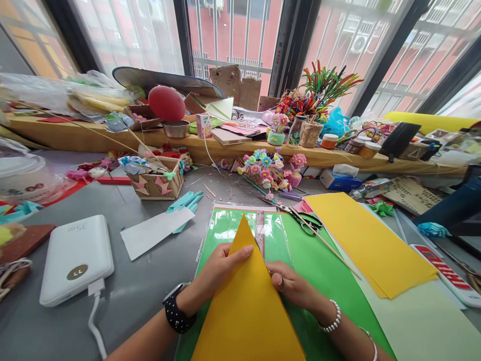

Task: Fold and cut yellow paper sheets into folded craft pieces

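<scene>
A folded sheet of yellow paper (248, 311), peaked at the top, stands in front of me. My left hand (221, 265) grips its left side near the tip, the thumb pressed flat on the face and the fingers behind. At the right slanting edge, my right hand (291, 283) is closed, its fingers curled. A bit of dark metal shows by that thumb and along the edge, but the paper and fingers hide what it belongs to. Underneath lies green paper (323, 271), partly in a clear sleeve, with a pink-patterned ruler strip (260, 220).
Black-handled scissors (310, 223) and a thin stick (330, 245) lie beyond my right hand. More yellow sheets (372, 240) are at right. A white power bank (78, 258), white paper strip (158, 233) and cardboard box (158, 183) stand left. Craft flowers (265, 170) sit behind.
</scene>
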Demonstrator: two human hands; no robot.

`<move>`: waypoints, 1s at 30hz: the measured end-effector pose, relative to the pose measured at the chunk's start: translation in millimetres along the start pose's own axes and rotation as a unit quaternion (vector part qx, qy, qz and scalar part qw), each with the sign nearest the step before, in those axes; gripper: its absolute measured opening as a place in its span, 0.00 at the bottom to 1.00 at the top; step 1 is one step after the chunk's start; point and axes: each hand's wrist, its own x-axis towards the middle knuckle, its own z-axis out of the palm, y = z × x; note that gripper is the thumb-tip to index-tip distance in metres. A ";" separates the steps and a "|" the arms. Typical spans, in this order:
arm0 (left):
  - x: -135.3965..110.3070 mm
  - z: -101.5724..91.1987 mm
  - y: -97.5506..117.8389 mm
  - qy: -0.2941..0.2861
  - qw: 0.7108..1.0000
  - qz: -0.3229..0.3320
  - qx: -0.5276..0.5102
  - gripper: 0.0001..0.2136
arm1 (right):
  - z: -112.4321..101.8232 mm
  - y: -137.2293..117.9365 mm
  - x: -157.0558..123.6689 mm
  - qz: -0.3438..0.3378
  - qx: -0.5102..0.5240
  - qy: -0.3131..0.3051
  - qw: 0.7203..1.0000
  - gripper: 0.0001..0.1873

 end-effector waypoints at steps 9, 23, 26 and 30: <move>0.4 -0.7 -1.6 -0.001 1.000 -0.008 0.001 0.14 | -0.5 -1.2 -0.6 -0.004 0.011 0.004 1.000 0.35; 1.0 -1.8 -3.8 -0.013 1.000 -0.008 0.003 0.15 | 0.1 -1.9 -1.5 -0.001 0.002 0.009 1.000 0.35; 1.0 -1.8 -3.3 -0.011 1.000 -0.007 0.006 0.14 | 0.7 -2.0 -1.9 -0.005 0.004 0.007 1.000 0.35; 0.9 -0.6 -2.8 -0.020 1.000 -0.006 0.003 0.14 | 0.6 -2.0 -1.4 -0.010 0.012 -0.001 1.000 0.35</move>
